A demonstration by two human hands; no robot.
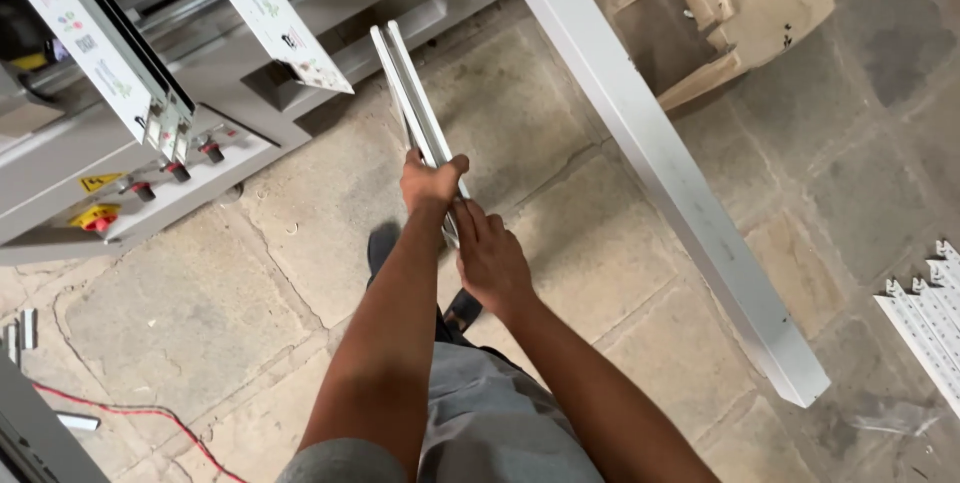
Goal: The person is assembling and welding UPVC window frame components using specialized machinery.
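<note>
Holding: two short pale metal strips (415, 103) pressed flat together, raised over the stone floor (190, 313), far ends pointing away toward the machine.
Strip position: middle of view, near ends hidden inside the hands, far ends free and just short of the grey machine frame (330, 3).
Room to the right: long grey beam (660, 163) running on a slant, near the strips but apart; bare paving between.
Room to the left: control ledge with red buttons (150, 183), well apart.
Left hand (432, 183): fingers wrapped shut around the strips, thumb on top.
Right hand (490, 258): closed on the near end just behind the left, touching it.
Outer edges: cardboard pieces (740, 3) far right, white toothed profiles (930, 318) at right border, red cable (130, 413) low left.
</note>
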